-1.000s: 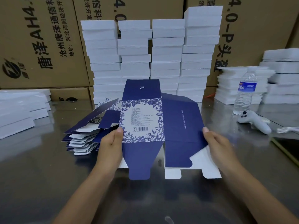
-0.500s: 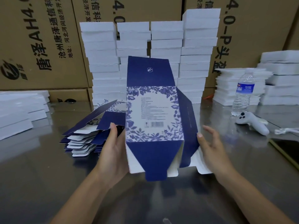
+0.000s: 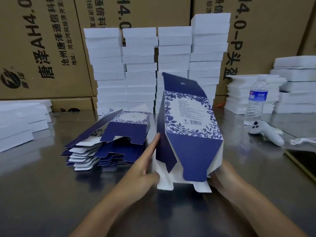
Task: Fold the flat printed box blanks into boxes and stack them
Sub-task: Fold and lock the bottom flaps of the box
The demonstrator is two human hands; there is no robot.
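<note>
Head view shows the forming step in hand: one box blank [image 3: 188,120] stands upright at the middle of the bench [image 3: 51,194], opened from flat into a squared sleeve. Its printed label panel faces the camera and its top flap points upward.

- Left hand [image 3: 145,165]: the grip is released. Straight fingers press flat against the dark left side panel, and the thumb touches a white lower flap [image 3: 165,183].
- Right hand [image 3: 220,175]: it sits at the lower right corner of the sleeve. Its fingers are hidden behind the card, so the state of this grip cannot be told.
- Bottom end: not yet closed. The blue tongue flap [image 3: 193,161] and the white flaps hang loose, just over the bench.
- Supply: the pile of flat blanks [image 3: 109,142] lies just to the left of the sleeve.
- Background: white stacks [image 3: 140,65] stand at the back of the bench. Whether they are finished boxes cannot be told.

Judged next move: hold the sleeve square with one hand, then fold the side flaps inward and tuck the blue tongue flap over them. The sleeve will probably collapse toward flat if side pressure is lost, so the support should stay near the lower corners. The top end and the stacking come after that.
</note>
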